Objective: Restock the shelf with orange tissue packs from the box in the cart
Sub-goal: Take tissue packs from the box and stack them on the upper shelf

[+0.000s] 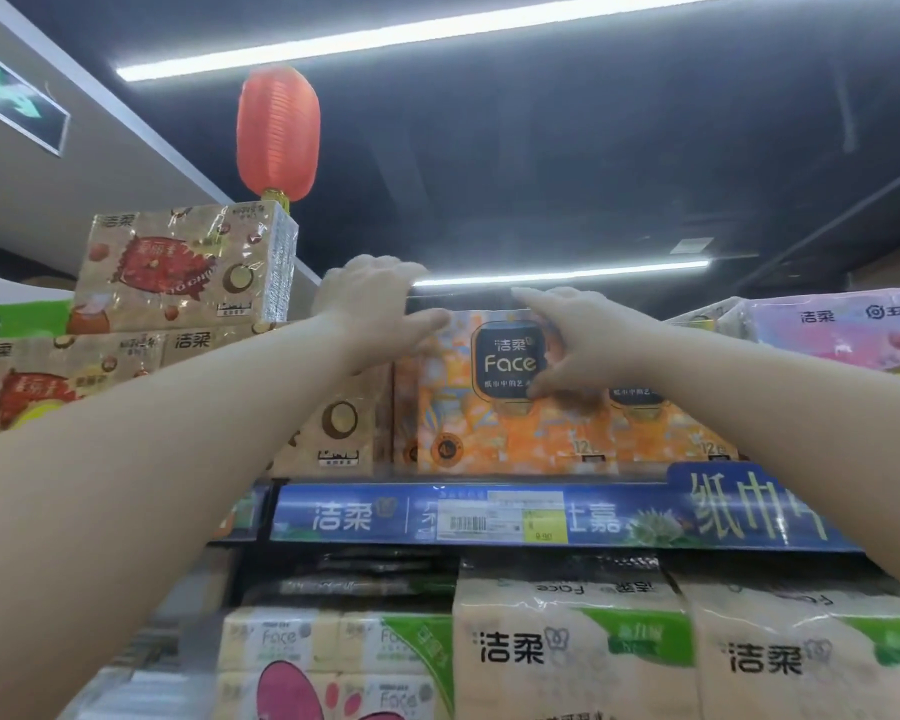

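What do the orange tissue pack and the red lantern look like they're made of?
Orange tissue pack: printed outer wrap, probably thin plastic film, with a faint sheen; the blur leaves it open. Red lantern: ribbed shell that looks slightly see-through, likely paper or thin fabric; I cannot tell which.

Ceiling strip lights (333, 45) glare brightly; wide-angle bending at edges; overall softness, perhaps motion blur.

2 bare forearms (188, 423), bare left hand (372, 304), bare right hand (567, 345).
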A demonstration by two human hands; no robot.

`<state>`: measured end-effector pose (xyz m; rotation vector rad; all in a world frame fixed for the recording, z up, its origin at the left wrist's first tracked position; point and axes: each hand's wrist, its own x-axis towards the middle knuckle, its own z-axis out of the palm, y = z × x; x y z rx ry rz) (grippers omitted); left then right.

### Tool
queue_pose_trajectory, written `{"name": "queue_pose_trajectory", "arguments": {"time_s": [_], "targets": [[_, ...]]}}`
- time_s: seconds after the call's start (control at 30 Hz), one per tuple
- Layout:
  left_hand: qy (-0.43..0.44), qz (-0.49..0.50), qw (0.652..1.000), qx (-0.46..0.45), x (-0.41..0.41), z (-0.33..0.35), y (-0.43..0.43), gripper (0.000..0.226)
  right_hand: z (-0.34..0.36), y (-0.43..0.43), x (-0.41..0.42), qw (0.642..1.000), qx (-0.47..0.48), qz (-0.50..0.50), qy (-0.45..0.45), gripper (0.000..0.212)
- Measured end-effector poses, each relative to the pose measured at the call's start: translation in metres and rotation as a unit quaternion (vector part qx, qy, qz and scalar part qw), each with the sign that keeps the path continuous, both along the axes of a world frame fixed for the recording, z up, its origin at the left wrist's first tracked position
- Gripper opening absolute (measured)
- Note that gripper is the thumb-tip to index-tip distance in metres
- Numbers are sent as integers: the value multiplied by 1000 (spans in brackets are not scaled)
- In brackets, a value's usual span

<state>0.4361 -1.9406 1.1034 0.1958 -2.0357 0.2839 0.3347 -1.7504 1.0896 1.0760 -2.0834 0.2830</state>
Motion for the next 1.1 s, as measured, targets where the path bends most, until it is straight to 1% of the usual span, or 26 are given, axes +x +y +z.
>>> {"name": "queue_pose_trajectory", "arguments": {"time_s": [0.03, 0.13, 0.2, 0.23, 0.47, 0.63, 0.8, 0.9, 0.97, 1.03, 1.1], "targets": [[-9, 12, 1000, 25, 3, -3, -12, 60, 0, -3, 1, 1000, -3, -7, 4, 98], [-57, 41, 994, 83, 11, -15, -40, 83, -3, -15, 4, 999, -10, -5, 30, 84], [-78, 41, 991, 98, 14, -22, -49, 95, -6, -25, 7, 999, -15, 8, 39, 83], [-76, 36, 992, 95, 14, -24, -52, 98, -6, -30, 7, 999, -15, 11, 40, 85], [-47, 71, 995, 43, 7, -28, -56, 92, -2, -40, 5, 999, -14, -2, 42, 88], [-25, 48, 998, 35, 0, -32, -64, 98, -1, -43, -2, 1000, -15, -5, 26, 91], [-34, 25, 997, 58, -3, -37, -67, 106, -3, -42, -3, 999, -22, -13, 21, 90], [-60, 46, 994, 80, -2, -38, -63, 112, -6, -43, 0, 999, -14, -31, 23, 93], [-73, 68, 990, 98, 0, -38, -57, 115, -9, -44, 3, 997, -1, -70, 35, 96], [-75, 79, 987, 114, 2, -40, -50, 113, -12, -45, 9, 993, 4, -105, 50, 97], [-73, 79, 988, 107, 3, -44, -42, 103, -15, -44, 17, 992, -2, -116, 59, 95]]}}
